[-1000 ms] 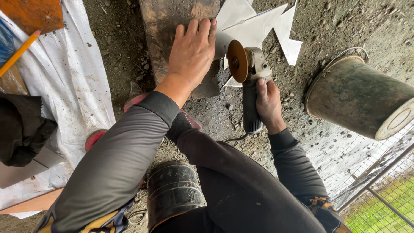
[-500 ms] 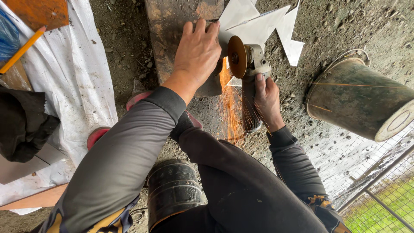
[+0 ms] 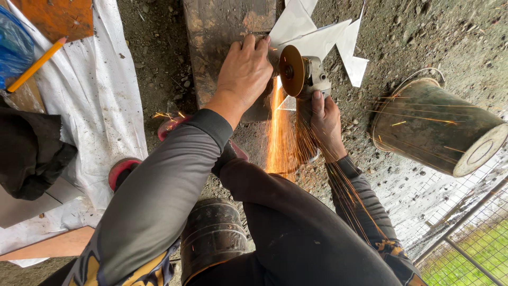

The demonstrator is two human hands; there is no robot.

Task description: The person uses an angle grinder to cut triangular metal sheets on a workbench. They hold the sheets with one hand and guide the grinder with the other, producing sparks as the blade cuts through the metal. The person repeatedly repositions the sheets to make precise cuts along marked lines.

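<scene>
Pressing my left hand flat on the rusty metal plate, I grip the angle grinder in my right hand, its disc throwing sparks just beside my left fingers.

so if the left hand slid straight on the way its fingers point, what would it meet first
Most likely only more of the rusty metal plate that the left hand presses flat on; its fingers point up the plate. The white sheet offcuts lie just to the side, though depth is hard to judge.
</scene>
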